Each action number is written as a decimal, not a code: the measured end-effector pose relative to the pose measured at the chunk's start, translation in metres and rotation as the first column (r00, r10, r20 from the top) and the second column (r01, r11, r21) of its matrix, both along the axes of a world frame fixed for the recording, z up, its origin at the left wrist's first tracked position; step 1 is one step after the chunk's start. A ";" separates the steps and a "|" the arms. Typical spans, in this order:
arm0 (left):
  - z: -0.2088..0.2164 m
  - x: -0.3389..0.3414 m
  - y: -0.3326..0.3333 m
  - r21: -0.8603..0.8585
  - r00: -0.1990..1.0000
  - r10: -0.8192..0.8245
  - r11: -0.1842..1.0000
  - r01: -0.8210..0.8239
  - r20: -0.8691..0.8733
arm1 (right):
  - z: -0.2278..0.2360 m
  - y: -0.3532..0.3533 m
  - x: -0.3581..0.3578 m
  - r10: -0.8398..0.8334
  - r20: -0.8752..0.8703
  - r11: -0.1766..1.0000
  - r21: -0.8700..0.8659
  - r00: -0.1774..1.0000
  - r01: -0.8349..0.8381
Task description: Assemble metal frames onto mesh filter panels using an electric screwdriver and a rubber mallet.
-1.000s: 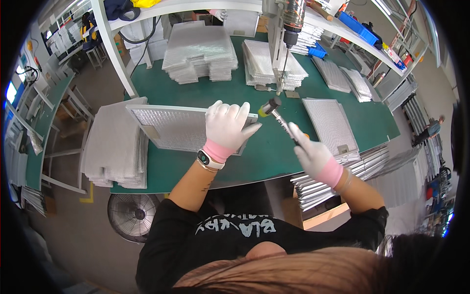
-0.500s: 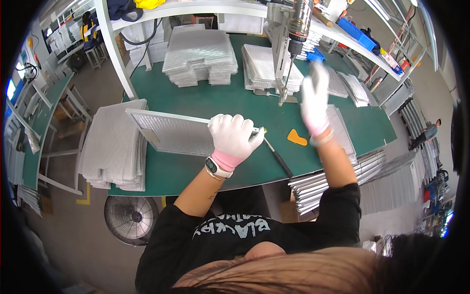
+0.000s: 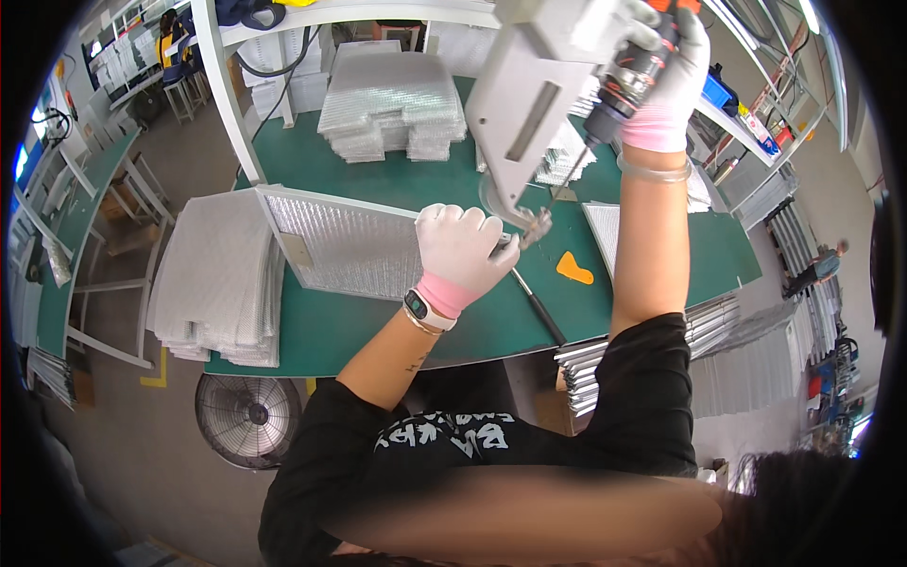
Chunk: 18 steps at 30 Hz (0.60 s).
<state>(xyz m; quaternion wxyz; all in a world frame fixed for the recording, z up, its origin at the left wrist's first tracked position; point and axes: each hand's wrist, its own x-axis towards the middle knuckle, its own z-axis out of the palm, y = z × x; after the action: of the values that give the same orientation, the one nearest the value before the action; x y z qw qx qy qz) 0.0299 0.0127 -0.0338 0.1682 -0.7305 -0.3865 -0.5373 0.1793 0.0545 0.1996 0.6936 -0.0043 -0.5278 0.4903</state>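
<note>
My left hand (image 3: 461, 248), in a white glove with a pink cuff, is closed on the top edge of a thin framed panel (image 3: 354, 248) with a silvery mesh face. The panel stands tilted on the table. My right hand (image 3: 673, 104), gloved alike, is raised and wrapped round a black and red power screwdriver (image 3: 631, 83). Its long bit slants down to the metal end of a grey machine arm (image 3: 524, 109). That end sits right beside my left fingers, at the panel's near corner; whether it touches the panel, I cannot tell.
Stacks of mesh sheets stand at the left (image 3: 217, 274) and back (image 3: 392, 99) of the green table (image 3: 378, 331). An orange scraper (image 3: 573, 268) and a black-handled rod (image 3: 540, 310) lie near the middle. A floor fan (image 3: 250, 416) stands below the left edge.
My right hand has gone up from over the table and taken hold of the screwdriver. The grey arm and the driver have swung nearer to me. My left hand keeps its hold on the panel.
</note>
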 end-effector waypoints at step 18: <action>0.005 -0.004 -0.002 -0.084 0.997 -0.073 0.994 0.072 -0.017 | -0.012 -0.013 -0.024 -0.239 -0.007 0.963 -0.133 0.971 0.236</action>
<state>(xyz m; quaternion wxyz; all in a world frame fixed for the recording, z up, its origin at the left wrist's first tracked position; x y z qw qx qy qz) 0.0256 0.0109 -0.0284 0.1219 -0.7558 -0.3800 -0.5191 0.1550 0.0412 0.1878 0.7516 -0.1075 -0.4822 0.4371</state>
